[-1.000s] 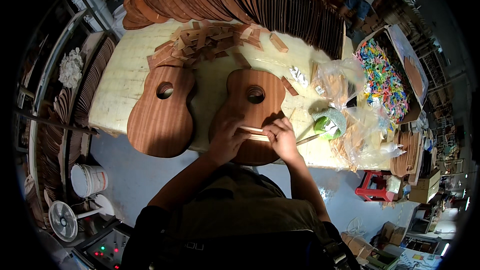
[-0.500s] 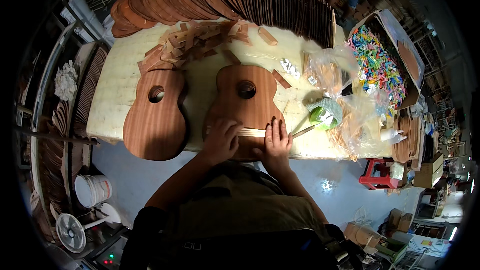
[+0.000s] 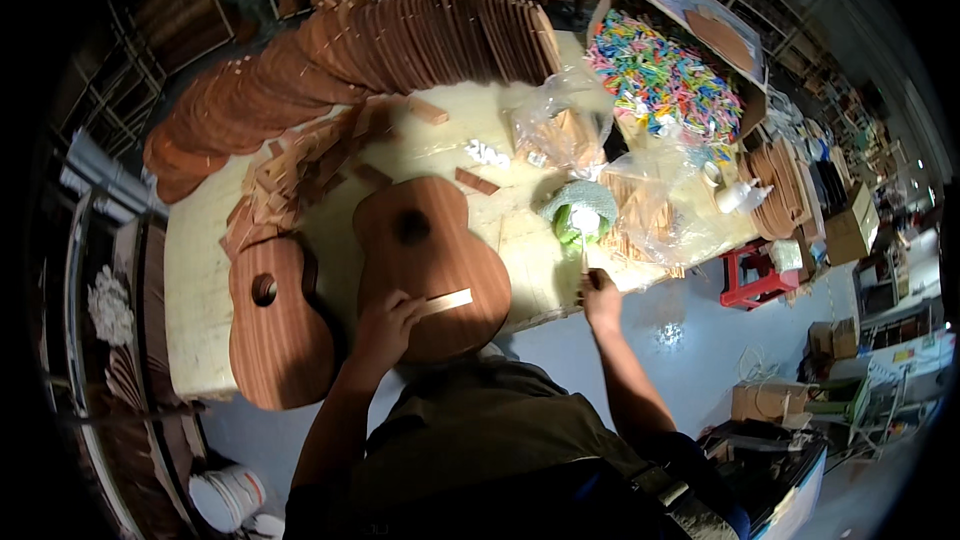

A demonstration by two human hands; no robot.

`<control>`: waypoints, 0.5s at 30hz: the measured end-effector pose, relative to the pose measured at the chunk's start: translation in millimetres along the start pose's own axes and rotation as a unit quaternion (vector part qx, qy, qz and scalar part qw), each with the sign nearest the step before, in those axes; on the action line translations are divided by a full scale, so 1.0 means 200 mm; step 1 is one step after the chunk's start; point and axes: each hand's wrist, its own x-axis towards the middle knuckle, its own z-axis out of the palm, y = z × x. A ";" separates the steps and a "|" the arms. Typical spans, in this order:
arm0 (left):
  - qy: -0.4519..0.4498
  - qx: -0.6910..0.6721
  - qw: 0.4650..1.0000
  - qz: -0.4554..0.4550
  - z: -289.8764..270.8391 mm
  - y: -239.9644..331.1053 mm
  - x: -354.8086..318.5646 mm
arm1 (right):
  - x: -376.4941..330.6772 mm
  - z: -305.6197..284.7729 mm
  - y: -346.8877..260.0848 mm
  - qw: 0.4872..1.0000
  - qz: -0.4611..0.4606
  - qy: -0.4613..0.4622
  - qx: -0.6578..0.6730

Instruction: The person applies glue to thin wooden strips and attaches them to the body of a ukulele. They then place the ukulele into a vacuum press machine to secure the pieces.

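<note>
Fingers pinching, left hand holds pale wood, right hand a stick at the pot. Likely dipping; next calls for steady lifting.

A pale table filled the middle (its edges bowed by the wide lens). Along its far side leaned a long row of brown wooden plates, with a loose heap of small wooden blocks before them. Nearer lay a guitar-shaped body and, to its right, a second body; beyond stood a grey-green container near a clear plastic bag.
</note>
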 end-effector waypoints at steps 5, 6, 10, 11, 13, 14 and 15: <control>-0.072 0.033 0.997 0.000 -0.05 0.05 0.05 | -0.05 -0.35 -0.30 0.889 -0.215 0.115 -0.387; -0.068 0.038 0.997 0.010 -0.05 0.06 0.06 | 0.00 -0.36 -0.31 0.880 -0.231 0.107 -0.400; -0.018 -0.019 1.000 -0.007 -0.06 0.11 0.10 | 0.14 -0.34 -0.34 0.861 -0.229 0.042 -0.453; 0.003 -0.051 0.998 -0.024 -0.05 0.12 0.12 | 0.16 -0.36 -0.36 0.869 -0.199 0.011 -0.453; 0.021 -0.130 0.988 -0.083 -0.05 0.13 0.12 | 0.18 -0.42 -0.38 0.919 -0.176 -0.034 -0.351; 0.029 -0.170 0.979 -0.111 -0.05 0.12 0.12 | 0.20 -0.44 -0.37 0.922 -0.172 -0.036 -0.346; 0.042 -0.212 0.967 -0.133 -0.02 0.10 0.12 | 0.21 -0.45 -0.39 0.923 -0.167 -0.039 -0.344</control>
